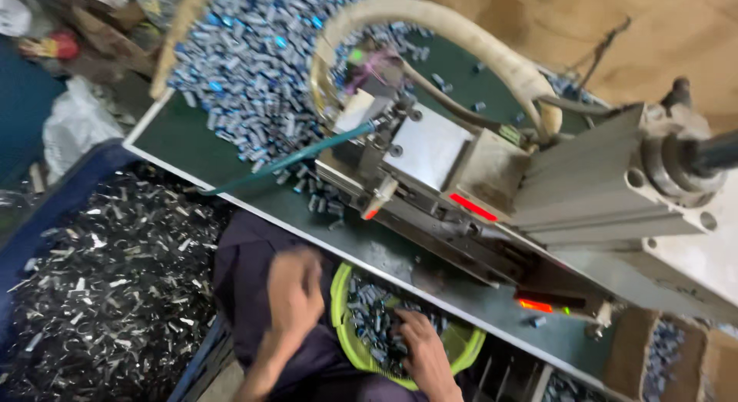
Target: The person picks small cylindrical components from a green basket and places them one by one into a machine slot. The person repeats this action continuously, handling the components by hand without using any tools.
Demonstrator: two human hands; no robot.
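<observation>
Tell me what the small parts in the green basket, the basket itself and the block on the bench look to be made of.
The small blue-grey cylindrical parts under the right hand look like metal: they glint, though blur leaves it open. The bright lime-green round basket seems moulded plastic, with an even, saturated colour. The large grey ribbed machine block looks like matt aluminium, with straight grooves and bolt holes.

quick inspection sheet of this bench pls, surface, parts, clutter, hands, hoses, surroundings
surface: dark green bench top under a grey metal press machine
job's things: small blue-silver metal cylinders heaped on the bench; more in a lime green plastic basket on the lap
clutter: bin of shiny metal scrap
grippers: left hand blurred, above the lap; right hand in the basket among cylinders
cables: thick cream hose; thin teal tube
surroundings: white plastic bag; cardboard box
</observation>
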